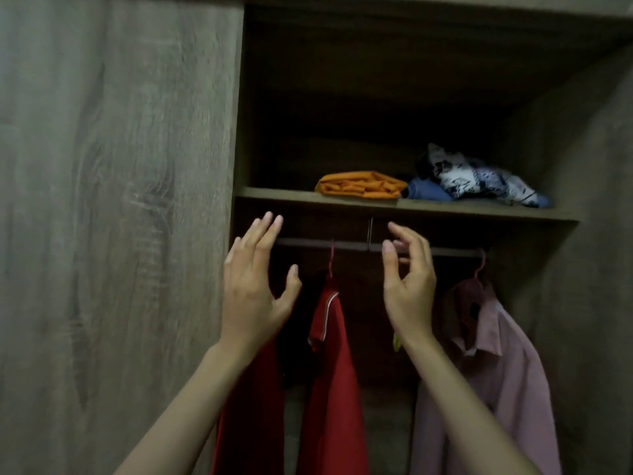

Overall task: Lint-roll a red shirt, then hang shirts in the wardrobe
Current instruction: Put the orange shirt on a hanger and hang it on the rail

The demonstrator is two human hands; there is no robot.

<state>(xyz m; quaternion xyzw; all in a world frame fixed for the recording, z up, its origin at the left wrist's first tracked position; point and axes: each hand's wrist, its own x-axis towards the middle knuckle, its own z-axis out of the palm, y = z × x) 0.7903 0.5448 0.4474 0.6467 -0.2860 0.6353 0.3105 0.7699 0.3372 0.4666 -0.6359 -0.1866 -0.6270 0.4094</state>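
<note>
Evidently the hanging step is in hand. The red shirt (334, 365) hangs by its hanger hook (331, 260) from the rail (342, 244) inside the wardrobe (599, 269), with a pink shirt (496, 371) further right. The left hand (253, 296) is raised beside it, fingers straight and spread, grasping nothing. The right hand (409, 289) is loosely curved before the rail and also empty; whether it touches the rail I cannot tell. Next probably comes spacing the hangers or fetching another shirt.
</note>
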